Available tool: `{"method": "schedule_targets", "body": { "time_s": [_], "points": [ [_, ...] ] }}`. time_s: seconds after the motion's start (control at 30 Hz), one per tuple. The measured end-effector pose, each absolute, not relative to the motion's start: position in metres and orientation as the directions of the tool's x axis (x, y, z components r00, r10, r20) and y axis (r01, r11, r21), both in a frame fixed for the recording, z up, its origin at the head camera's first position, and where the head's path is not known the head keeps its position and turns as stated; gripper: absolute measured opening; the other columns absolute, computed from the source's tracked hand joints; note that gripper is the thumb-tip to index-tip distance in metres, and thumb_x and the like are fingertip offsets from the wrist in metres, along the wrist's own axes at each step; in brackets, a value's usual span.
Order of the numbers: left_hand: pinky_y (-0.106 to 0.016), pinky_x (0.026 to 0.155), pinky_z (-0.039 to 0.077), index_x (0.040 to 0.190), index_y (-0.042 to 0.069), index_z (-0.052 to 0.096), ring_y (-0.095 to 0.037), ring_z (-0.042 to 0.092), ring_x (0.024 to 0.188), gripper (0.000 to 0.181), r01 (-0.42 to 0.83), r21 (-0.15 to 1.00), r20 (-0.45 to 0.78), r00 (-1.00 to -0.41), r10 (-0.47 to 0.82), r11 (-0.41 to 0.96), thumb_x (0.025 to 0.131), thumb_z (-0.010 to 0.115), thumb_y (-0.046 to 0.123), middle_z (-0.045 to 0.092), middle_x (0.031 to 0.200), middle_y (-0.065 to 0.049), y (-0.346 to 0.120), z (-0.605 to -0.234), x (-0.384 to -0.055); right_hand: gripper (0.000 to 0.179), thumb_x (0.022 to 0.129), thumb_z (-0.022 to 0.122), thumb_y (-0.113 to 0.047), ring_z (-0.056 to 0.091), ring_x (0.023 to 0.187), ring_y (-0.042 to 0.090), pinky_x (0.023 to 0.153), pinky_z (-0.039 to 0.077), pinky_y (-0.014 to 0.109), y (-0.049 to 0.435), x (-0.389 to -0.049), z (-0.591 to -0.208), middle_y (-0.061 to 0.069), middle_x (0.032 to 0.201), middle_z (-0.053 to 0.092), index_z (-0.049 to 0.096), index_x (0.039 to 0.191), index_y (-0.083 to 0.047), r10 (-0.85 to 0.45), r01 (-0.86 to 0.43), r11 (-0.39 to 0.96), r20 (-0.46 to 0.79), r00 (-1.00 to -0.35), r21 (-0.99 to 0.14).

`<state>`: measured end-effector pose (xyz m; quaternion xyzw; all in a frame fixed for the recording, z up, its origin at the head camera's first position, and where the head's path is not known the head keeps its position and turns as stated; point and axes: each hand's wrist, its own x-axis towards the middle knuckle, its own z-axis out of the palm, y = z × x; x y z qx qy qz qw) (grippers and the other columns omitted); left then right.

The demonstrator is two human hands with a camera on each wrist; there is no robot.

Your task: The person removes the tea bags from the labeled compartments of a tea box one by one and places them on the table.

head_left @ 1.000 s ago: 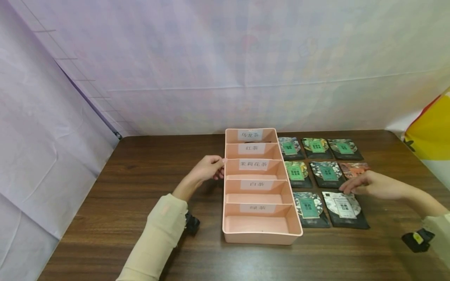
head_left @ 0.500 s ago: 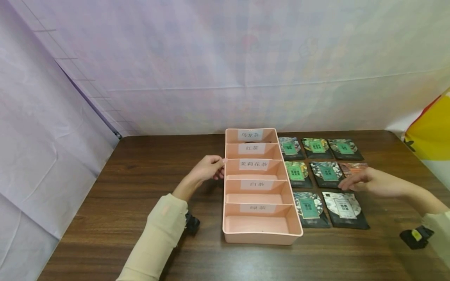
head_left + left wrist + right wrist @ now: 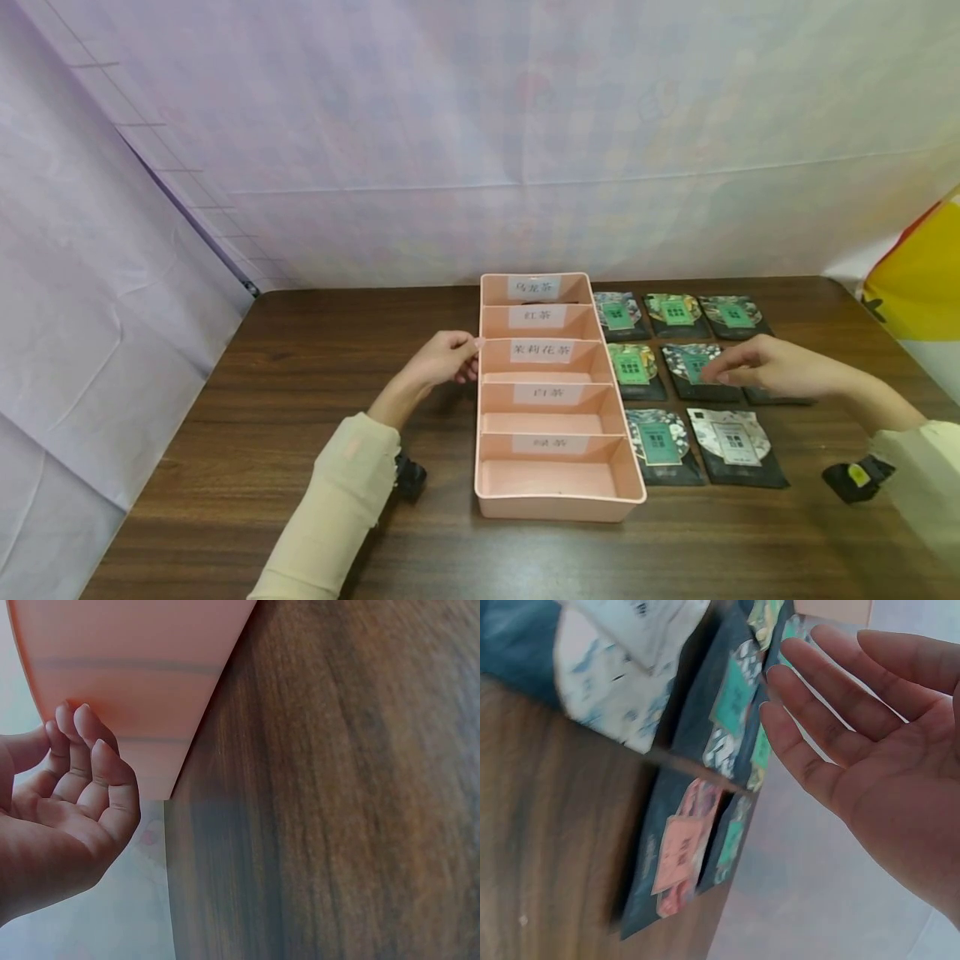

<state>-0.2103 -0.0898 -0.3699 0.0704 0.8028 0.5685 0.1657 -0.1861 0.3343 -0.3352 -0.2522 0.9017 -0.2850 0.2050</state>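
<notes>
A long pink divided box (image 3: 558,508) stands on the table, its several compartments bearing white paper labels in Chinese for kinds of tea. My left hand (image 3: 442,360) pinches the box's left rim near the middle compartment, thumb against curled fingers. To the right of the box lie several flat tea packets in rows. My right hand (image 3: 787,368) hovers over the middle row with fingers extended and nothing in them. Beneath it are a green-labelled packet (image 3: 678,367) and an orange-labelled packet (image 3: 679,851), the latter mostly hidden in the head view.
A white-labelled packet (image 3: 738,450) and a green-labelled one (image 3: 660,450) make up the nearest row. More packets, such as one at the back right (image 3: 735,317), lie by the curtain (image 3: 525,167). A dark edge shows in the box's farthest compartment. Wood table (image 3: 337,358) surrounds everything.
My right hand has moved left and away from me, from above the orange-labelled packet towards the green-labelled packet beside it. My left hand and the box have stayed put.
</notes>
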Motion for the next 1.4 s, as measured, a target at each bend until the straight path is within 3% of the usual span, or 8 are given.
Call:
{"method": "schedule_targets", "body": {
  "time_s": [0.17,0.2,0.23,0.37,0.53,0.83,1.2,1.4],
  "points": [
    [-0.023,0.052,0.043,0.077,-0.001,0.052,-0.012,0.053,0.057,0.030,-0.075,0.935,-0.189,-0.932,0.310,0.346,0.097,0.045,0.020,0.053,0.068,-0.005,-0.090,-0.369,-0.211,0.025,0.094,0.049,-0.010,0.059,0.081,0.008,0.068,0.049,0.027,0.325,-0.192,-0.329,0.019,0.109,0.061,0.060,0.112,0.003,-0.562,-0.318,0.706,-0.229,-0.794,-0.632],
    [-0.023,0.052,0.043,0.077,-0.001,0.052,-0.012,0.053,0.057,0.030,-0.074,0.935,-0.190,-0.931,0.312,0.347,0.097,0.045,0.019,0.053,0.068,-0.005,-0.091,-0.370,-0.211,0.025,0.094,0.049,-0.010,0.058,0.073,0.006,0.064,0.049,0.028,0.322,-0.193,-0.328,0.019,0.109,0.061,0.060,0.112,0.003,-0.562,-0.316,0.702,-0.225,-0.796,-0.638],
    [-0.024,0.053,0.043,0.077,-0.002,0.052,-0.012,0.053,0.057,0.030,-0.074,0.934,-0.191,-0.930,0.313,0.350,0.097,0.045,0.018,0.053,0.068,-0.006,-0.091,-0.370,-0.211,0.024,0.094,0.049,-0.010,0.059,0.080,0.007,0.067,0.049,0.028,0.320,-0.194,-0.327,0.018,0.110,0.061,0.061,0.112,0.002,-0.570,-0.331,0.699,-0.213,-0.794,-0.634],
    [-0.027,0.055,0.045,0.078,-0.005,0.052,-0.015,0.054,0.059,0.029,-0.069,0.928,-0.193,-0.929,0.315,0.366,0.098,0.044,0.015,0.053,0.069,-0.008,-0.091,-0.371,-0.213,0.024,0.094,0.049,-0.011,0.060,0.079,0.015,0.069,0.049,0.034,0.310,-0.198,-0.322,0.017,0.110,0.061,0.062,0.111,0.000,-0.576,-0.351,0.698,-0.197,-0.793,-0.624],
    [-0.026,0.054,0.044,0.078,-0.003,0.053,-0.014,0.054,0.059,0.030,-0.069,0.930,-0.191,-0.929,0.317,0.361,0.098,0.044,0.017,0.053,0.069,-0.007,-0.091,-0.370,-0.213,0.026,0.095,0.049,-0.015,0.056,0.103,0.031,0.081,0.048,0.044,0.294,-0.204,-0.316,0.016,0.113,0.060,0.061,0.113,-0.001,-0.567,-0.347,0.709,-0.203,-0.798,-0.614],
    [-0.022,0.051,0.043,0.077,-0.001,0.052,-0.012,0.054,0.056,0.030,-0.059,0.938,-0.173,-0.933,0.315,0.341,0.097,0.045,0.019,0.053,0.067,-0.005,-0.090,-0.371,-0.211,0.024,0.094,0.051,-0.014,0.058,0.101,0.030,0.082,0.047,0.046,0.269,-0.216,-0.307,0.015,0.112,0.061,0.062,0.113,-0.004,-0.592,-0.397,0.688,-0.153,-0.791,-0.607],
    [-0.021,0.050,0.042,0.076,-0.001,0.052,-0.011,0.053,0.055,0.029,-0.079,0.939,-0.188,-0.932,0.308,0.335,0.097,0.045,0.017,0.052,0.066,-0.005,-0.089,-0.370,-0.212,0.026,0.095,0.048,-0.011,0.052,0.107,0.037,0.073,0.051,0.038,0.244,-0.229,-0.304,0.022,0.119,0.054,0.059,0.115,0.000,-0.558,-0.312,0.664,-0.173,-0.812,-0.679],
    [-0.022,0.050,0.043,0.076,-0.002,0.052,-0.011,0.053,0.055,0.029,-0.076,0.940,-0.184,-0.934,0.308,0.333,0.097,0.045,0.017,0.053,0.067,-0.006,-0.089,-0.371,-0.213,0.025,0.095,0.046,-0.009,0.051,0.109,0.034,0.086,0.044,0.049,0.229,-0.240,-0.306,0.017,0.118,0.056,0.062,0.113,-0.002,-0.556,-0.340,0.669,-0.141,-0.819,-0.661]
  ]
}}
